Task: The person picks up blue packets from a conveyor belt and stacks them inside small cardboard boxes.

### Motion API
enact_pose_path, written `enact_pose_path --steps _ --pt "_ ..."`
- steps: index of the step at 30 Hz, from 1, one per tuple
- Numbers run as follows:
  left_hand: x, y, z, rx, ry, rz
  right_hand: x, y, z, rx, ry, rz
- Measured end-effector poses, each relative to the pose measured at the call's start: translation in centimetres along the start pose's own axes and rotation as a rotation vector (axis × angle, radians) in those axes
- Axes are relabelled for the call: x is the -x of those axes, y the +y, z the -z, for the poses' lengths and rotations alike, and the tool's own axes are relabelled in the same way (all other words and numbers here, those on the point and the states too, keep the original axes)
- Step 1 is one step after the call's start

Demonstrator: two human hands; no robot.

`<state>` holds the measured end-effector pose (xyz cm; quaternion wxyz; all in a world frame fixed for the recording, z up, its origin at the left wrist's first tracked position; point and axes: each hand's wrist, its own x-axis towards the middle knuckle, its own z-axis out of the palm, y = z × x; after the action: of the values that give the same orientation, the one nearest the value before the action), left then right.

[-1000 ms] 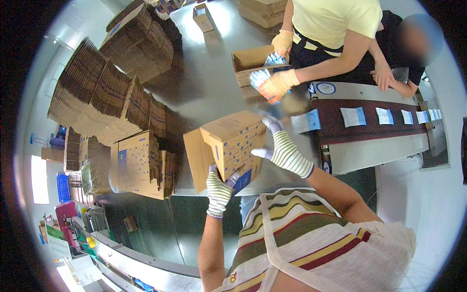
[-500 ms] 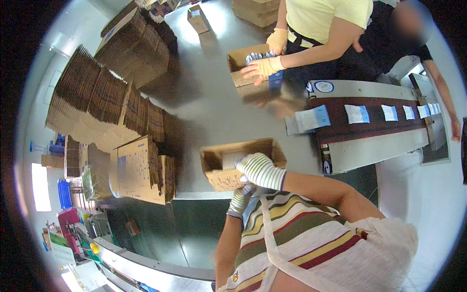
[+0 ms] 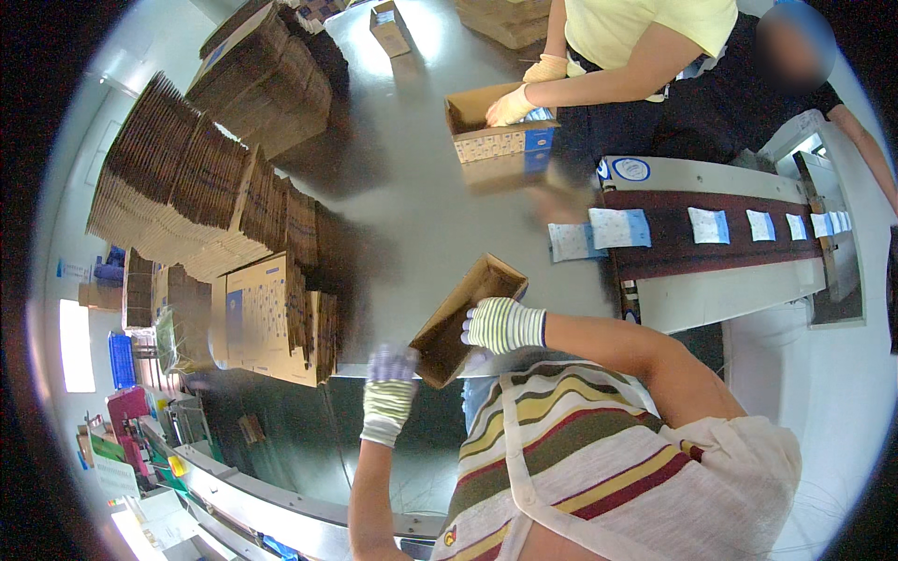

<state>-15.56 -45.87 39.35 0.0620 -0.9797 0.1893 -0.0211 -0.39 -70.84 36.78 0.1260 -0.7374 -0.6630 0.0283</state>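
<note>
An open-topped cardboard box (image 3: 449,329) stands slanted at the near edge of the metal table. My right hand (image 3: 505,324), in a striped glove, grips its near long wall, fingers over the rim. Its inside is brown and shadowed, with no contents that I can make out. My left hand (image 3: 388,397), gloved alike and a little blurred, is at the box's near left end, fingers stretched out. I cannot tell whether they touch the cardboard.
Stacks of flattened cartons (image 3: 159,178) line the table's left side. At right, a dark red conveyor belt (image 3: 664,264) carries blue-and-white packets (image 3: 619,228), two overlapping at its end. Across the table, a co-worker's gloved hands (image 3: 513,105) reach into another box (image 3: 491,145).
The box has turned from lying crosswise to a slant. My left hand has left its near wall and moved left. Packets have advanced leftward along the belt. The co-worker's hands have moved deeper into their box.
</note>
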Motion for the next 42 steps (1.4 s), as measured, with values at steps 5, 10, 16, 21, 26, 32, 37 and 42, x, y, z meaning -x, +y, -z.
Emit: enact_pose_path --steps 5,10,16,21,26,32,37,42 --pt "-3.5 1.3 0.2 -0.058 0.162 -0.228 -0.6 1.5 1.3 -0.032 0.017 -0.052" --pt "-6.2 4.9 1.4 0.091 -0.636 -0.241 -0.9 1.5 1.0 -0.007 0.121 -0.054" --pt "-6.1 6.9 -1.6 0.333 -0.173 -0.105 -1.4 -3.9 1.1 -0.235 0.410 -0.254" --pt "-5.8 9.6 -2.6 0.354 -0.016 0.137 -1.0 -5.0 -1.1 -0.268 0.234 -0.223" --pt "-6.5 10.0 -1.1 0.273 -0.032 0.141 -1.2 -4.0 -1.2 -0.235 0.188 -0.175" --pt "-6.1 10.0 -1.7 0.261 0.022 0.174 -1.6 -4.4 -0.9 -0.249 0.230 -0.175" --pt "-5.6 10.0 -2.5 0.269 0.048 0.206 -1.8 -4.6 -0.4 -0.249 0.159 -0.184" --pt "-5.6 9.9 -3.1 0.283 0.041 0.202 -1.7 -4.7 -0.3 -0.228 0.166 -0.196"
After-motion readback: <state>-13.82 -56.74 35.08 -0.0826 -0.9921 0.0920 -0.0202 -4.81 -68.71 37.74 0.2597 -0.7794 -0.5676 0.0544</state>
